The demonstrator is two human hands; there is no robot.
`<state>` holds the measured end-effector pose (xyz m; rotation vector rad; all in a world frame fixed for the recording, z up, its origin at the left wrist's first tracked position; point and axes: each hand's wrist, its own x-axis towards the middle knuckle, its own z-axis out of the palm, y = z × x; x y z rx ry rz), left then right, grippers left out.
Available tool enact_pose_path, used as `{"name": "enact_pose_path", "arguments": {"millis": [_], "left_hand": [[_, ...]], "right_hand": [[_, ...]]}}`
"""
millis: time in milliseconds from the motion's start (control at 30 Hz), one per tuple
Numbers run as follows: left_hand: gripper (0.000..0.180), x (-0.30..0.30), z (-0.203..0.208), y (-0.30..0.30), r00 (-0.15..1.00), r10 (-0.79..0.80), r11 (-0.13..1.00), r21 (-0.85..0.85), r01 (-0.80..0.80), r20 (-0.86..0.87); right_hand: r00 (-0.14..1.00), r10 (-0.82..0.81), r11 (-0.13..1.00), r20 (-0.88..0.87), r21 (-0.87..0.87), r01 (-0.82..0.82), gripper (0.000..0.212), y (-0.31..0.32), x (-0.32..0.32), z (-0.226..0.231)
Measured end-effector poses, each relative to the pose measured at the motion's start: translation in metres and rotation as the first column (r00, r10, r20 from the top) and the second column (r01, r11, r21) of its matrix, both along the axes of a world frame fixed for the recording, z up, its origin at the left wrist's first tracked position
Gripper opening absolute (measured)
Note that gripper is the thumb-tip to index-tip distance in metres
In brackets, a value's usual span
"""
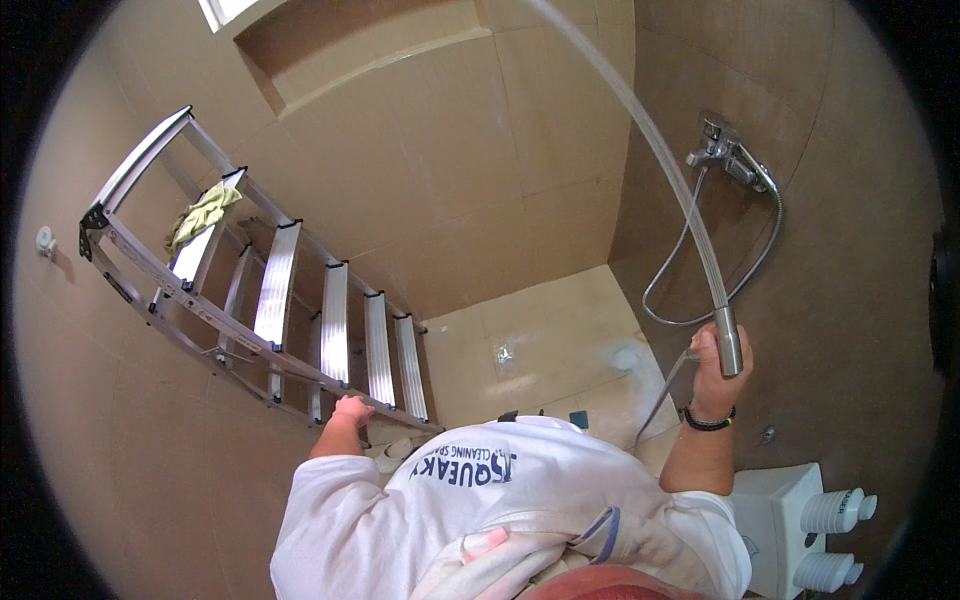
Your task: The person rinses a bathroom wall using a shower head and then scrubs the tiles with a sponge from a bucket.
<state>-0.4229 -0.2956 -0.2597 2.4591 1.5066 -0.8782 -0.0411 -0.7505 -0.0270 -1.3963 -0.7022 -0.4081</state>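
Pointing forward, slightly left: metal cylinder point(730, 343)

And there, far left, a crumpled yellow-green cloth point(205, 213) hangs draped; a small white fitting point(45, 241) juts from the left wall point(150, 430). Far side, a long niche point(370, 40); near right, a white box point(778, 505) with two ribbed canisters point(832, 511)!

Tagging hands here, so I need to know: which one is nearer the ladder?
Left. The left hand is at the ladder, along its lower part; the right hand is apart from it, off to the right, holding a metal tube.
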Motion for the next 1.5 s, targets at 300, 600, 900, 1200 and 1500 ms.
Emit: {"name": "enact_pose_path", "arguments": {"millis": [300, 600, 900, 1200, 1500], "left_hand": [[0.049, -0.002, -0.014, 0.013, 0.999, 0.031, 0.997, -0.069, -0.03, 0.022], [0.052, -0.003, -0.025, 0.017, 0.996, 0.088, 0.985, -0.15, -0.085, 0.018], [0.047, 0.005, -0.045, 0.028, 0.999, 0.033, 0.983, -0.182, -0.025, 0.042], [0.048, -0.006, -0.057, 0.028, 0.996, 0.03, 0.983, -0.182, -0.015, 0.082], [0.052, -0.015, -0.053, 0.025, 0.992, 0.096, 0.976, -0.201, -0.078, 0.081]], "right_hand": [[0.996, -0.063, 0.994, 0.057, -0.087, 0.067, 0.012, 0.026, -0.019, 0.012], [0.988, -0.124, 0.973, 0.091, -0.186, 0.14, 0.006, 0.039, -0.033, 0.003], [0.988, -0.142, 0.968, -0.062, -0.219, 0.125, 0.008, 0.044, -0.056, 0.008], [0.989, -0.102, 0.96, -0.108, -0.27, 0.07, 0.006, 0.045, -0.074, 0.021], [0.994, 0.047, 0.998, -0.102, 0.054, -0.042, 0.009, 0.067, -0.06, 0.041]]}}
